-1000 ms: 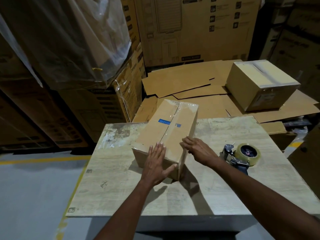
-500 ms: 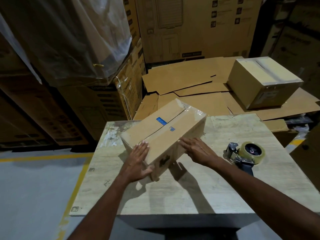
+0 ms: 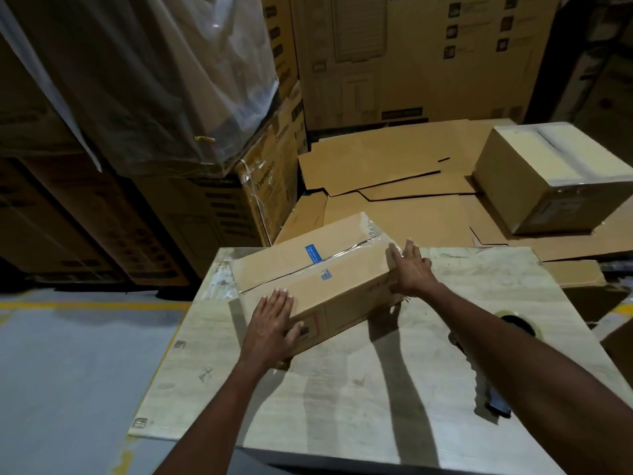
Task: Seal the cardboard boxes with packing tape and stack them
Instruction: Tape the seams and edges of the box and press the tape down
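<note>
A long cardboard box with a taped top seam and a blue label lies across the wooden table. My left hand lies flat on its near left corner, thumb down the front face. My right hand presses with straight fingers against the box's right end. A tape dispenser with its roll sits on the table at the right, mostly hidden behind my right forearm. A second sealed box stands on flat cardboard beyond the table.
Flattened cardboard sheets cover the floor behind the table. Tall stacked cartons and a plastic-wrapped pallet load stand at the back and left. Grey floor with a yellow line lies to the left.
The box has been turned counter-clockwise and now lies crosswise. My right hand moved from its near side to its right end; my left hand stayed at the near left corner.
</note>
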A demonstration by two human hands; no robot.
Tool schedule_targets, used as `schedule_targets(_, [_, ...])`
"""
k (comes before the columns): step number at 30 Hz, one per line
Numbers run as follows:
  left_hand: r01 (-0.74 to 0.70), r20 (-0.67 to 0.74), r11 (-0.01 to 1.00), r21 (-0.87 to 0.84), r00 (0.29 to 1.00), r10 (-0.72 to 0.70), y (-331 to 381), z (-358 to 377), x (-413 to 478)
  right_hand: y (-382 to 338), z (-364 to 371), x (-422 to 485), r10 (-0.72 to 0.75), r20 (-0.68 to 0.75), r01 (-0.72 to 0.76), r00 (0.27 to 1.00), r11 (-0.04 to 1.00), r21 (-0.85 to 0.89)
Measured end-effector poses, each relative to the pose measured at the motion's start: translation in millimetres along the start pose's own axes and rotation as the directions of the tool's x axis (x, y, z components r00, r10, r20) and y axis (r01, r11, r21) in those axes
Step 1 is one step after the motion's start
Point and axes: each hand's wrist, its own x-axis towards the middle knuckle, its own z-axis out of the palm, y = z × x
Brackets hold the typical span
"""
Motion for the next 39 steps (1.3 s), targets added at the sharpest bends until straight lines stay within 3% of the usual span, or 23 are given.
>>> schedule_targets(7, [0.006,-0.027,0.996,0.085,1.0,-0.003,-10,9,8,18,1,-6,-0.027,-0.067,0.04,0.997,0.979,0.198])
schedule_targets(11, [0.044,-0.063,0.994,0.097,0.997,-0.038,-24,8,12,20,7,-38,-0.139,-0.092,0.157,0.986,0.962,0.224])
schedule_targets(15, [0.156,0.035,0.985,0.075,0.987,-0.159,-10,3,21,10,15,-70,-0.244,-0.072,0.255,0.967,0.932,0.256])
schedule_targets(21, [0.21,0.079,0.977,0.049,0.974,-0.213,16,5,12,0,20,-98,-0.472,-0.01,0.459,0.882,0.852,0.252])
schedule_targets(25, [0.234,0.022,0.972,-0.031,0.972,-0.233,25,9,4,13,6,-83,-0.476,-0.011,0.46,0.879,0.843,0.278])
schedule_targets(29, [0.284,0.02,0.947,-0.151,0.959,-0.284,46,9,-2,19,-9,-56,-0.396,-0.196,0.432,0.897,0.88,0.198])
schedule_targets(32, [0.374,0.056,0.906,-0.199,0.927,-0.37,64,11,2,12,-11,-29,-0.331,-0.226,0.376,0.916,0.905,0.199])
schedule_targets(35, [0.476,0.07,0.827,-0.299,0.875,-0.478,79,11,7,1,-10,1,-0.293,-0.105,0.306,0.95,0.94,0.153])
schedule_targets(39, [0.632,0.081,0.627,-0.456,0.731,-0.677,105,11,12,-9,-5,34,-0.273,0.024,0.268,0.962,0.955,0.13])
